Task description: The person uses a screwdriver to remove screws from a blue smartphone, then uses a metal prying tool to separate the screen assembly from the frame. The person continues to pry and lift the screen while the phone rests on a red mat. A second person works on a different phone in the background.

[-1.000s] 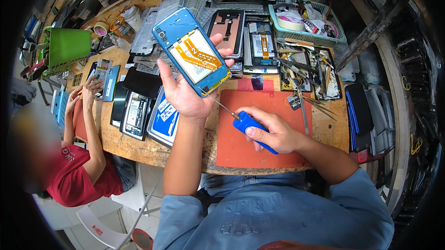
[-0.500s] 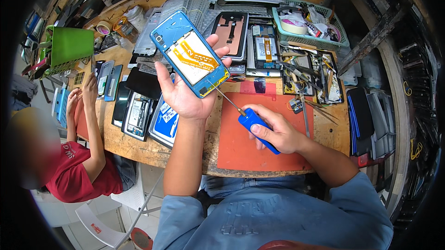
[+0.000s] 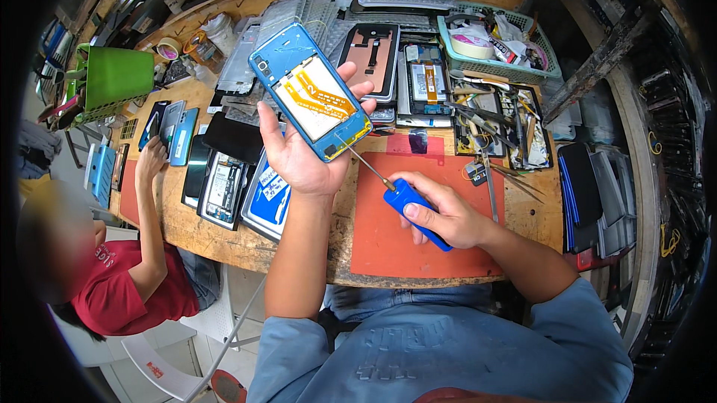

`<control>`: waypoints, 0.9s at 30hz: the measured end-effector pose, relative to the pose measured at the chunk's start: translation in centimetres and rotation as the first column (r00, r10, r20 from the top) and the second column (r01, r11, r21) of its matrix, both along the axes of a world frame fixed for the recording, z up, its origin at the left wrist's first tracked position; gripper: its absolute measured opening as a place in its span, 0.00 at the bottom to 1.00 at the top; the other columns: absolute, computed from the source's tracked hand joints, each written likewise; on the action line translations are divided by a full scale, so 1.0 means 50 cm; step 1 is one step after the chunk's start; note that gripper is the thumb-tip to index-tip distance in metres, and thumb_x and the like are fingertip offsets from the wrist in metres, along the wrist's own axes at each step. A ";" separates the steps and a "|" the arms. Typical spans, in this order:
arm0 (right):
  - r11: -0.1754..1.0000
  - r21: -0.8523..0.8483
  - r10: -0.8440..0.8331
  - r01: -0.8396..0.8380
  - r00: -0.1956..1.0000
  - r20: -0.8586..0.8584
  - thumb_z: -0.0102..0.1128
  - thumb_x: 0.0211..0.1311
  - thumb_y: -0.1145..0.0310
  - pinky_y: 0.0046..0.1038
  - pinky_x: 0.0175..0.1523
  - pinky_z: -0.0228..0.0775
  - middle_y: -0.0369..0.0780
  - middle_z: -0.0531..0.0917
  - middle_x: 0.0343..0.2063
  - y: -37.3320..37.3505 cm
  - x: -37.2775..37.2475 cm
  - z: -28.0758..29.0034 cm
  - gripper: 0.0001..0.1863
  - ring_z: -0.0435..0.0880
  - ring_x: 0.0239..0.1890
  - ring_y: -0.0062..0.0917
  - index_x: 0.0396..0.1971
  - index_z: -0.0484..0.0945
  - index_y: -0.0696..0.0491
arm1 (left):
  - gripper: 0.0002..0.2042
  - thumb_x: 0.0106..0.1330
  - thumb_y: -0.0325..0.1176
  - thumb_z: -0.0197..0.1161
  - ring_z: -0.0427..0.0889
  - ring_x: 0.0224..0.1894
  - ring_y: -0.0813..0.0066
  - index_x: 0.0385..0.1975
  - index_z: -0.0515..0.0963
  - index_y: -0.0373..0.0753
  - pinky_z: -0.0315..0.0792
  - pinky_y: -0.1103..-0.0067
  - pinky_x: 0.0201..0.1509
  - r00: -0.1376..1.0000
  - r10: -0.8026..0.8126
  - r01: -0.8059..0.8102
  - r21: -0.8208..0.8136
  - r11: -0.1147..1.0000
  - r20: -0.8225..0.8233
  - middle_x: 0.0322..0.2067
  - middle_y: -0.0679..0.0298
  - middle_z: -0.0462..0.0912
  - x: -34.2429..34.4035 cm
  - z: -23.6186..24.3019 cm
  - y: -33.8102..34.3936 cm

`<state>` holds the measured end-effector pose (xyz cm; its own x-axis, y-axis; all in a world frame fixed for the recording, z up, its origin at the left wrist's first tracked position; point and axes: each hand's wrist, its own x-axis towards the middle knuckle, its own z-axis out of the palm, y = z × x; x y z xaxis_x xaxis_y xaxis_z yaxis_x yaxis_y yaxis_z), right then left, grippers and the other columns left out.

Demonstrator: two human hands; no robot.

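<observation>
Noted in the left hand (image 3: pixel 314 171): a blue phone (image 3: pixel 311 91), opened at the back, with gold ribbon (image 3: pixel 336 107) exposed over a white battery (image 3: pixel 314 124). Held tilted above the counter (image 3: pixel 534 220), near an orange mat (image 3: pixel 396 246). Supported on the palm, with left fingers (image 3: pixel 361 90) spread apart behind it and showing past its right edge.

Clamped in the fingers of the right hand (image 3: pixel 452 216): a blue-handled tool (image 3: pixel 403 192), with thin shaft (image 3: pixel 370 166) crossing the phone's lower end. Tip contact: cannot tell.

Found on the counter: another opened phone (image 3: pixel 220 183) at left; a green basket (image 3: pixel 515 70) at rear right. Seen farther left: a co-worker's hand (image 3: pixel 153 153) at a dark phone (image 3: pixel 154 121).
</observation>
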<state>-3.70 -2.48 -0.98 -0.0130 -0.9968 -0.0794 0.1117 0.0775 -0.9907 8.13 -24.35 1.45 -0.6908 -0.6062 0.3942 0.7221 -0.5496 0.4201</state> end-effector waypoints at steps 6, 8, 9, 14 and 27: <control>0.997 0.003 -0.078 0.078 0.996 0.048 0.55 0.84 0.54 0.24 0.34 0.79 0.39 0.81 0.37 0.000 -0.011 0.001 0.31 0.84 0.28 0.18 0.76 0.62 0.55 | 0.47 0.77 0.73 0.37 0.81 0.62 0.39 0.79 0.61 0.36 0.78 0.52 0.66 1.000 0.022 -0.022 0.031 0.999 0.001 0.70 0.38 0.71 0.002 0.010 0.003; 0.996 0.000 -0.086 0.086 0.995 0.053 0.55 0.83 0.54 0.24 0.34 0.79 0.39 0.81 0.37 -0.002 -0.011 0.006 0.31 0.84 0.28 0.18 0.76 0.62 0.55 | 0.47 0.77 0.74 0.35 0.82 0.61 0.39 0.78 0.62 0.35 0.79 0.52 0.65 0.999 0.038 -0.039 0.040 0.998 0.011 0.69 0.38 0.73 0.001 0.013 0.005; 0.996 -0.001 -0.089 0.089 0.994 0.058 0.55 0.83 0.54 0.24 0.33 0.79 0.39 0.81 0.37 -0.002 -0.010 0.007 0.31 0.84 0.28 0.18 0.75 0.62 0.56 | 0.47 0.77 0.74 0.35 0.82 0.61 0.39 0.78 0.62 0.35 0.79 0.51 0.65 0.999 0.038 -0.038 0.040 0.998 0.012 0.69 0.38 0.73 0.002 0.013 0.005; 0.996 -0.017 -0.082 0.084 0.994 0.066 0.55 0.83 0.55 0.23 0.33 0.79 0.39 0.81 0.37 -0.001 -0.002 0.005 0.31 0.84 0.28 0.18 0.76 0.62 0.55 | 0.47 0.77 0.73 0.36 0.81 0.62 0.38 0.77 0.62 0.35 0.79 0.51 0.65 1.000 0.009 -0.008 0.042 0.999 -0.027 0.69 0.38 0.73 0.004 0.012 -0.002; 0.989 -0.075 -0.127 0.126 0.992 -0.006 0.56 0.83 0.55 0.23 0.34 0.78 0.39 0.81 0.37 -0.001 -0.020 0.007 0.30 0.84 0.28 0.18 0.74 0.64 0.54 | 0.47 0.76 0.74 0.38 0.82 0.61 0.39 0.78 0.62 0.35 0.78 0.51 0.65 0.999 -0.031 0.031 -0.013 0.999 0.020 0.69 0.38 0.73 0.015 0.008 -0.021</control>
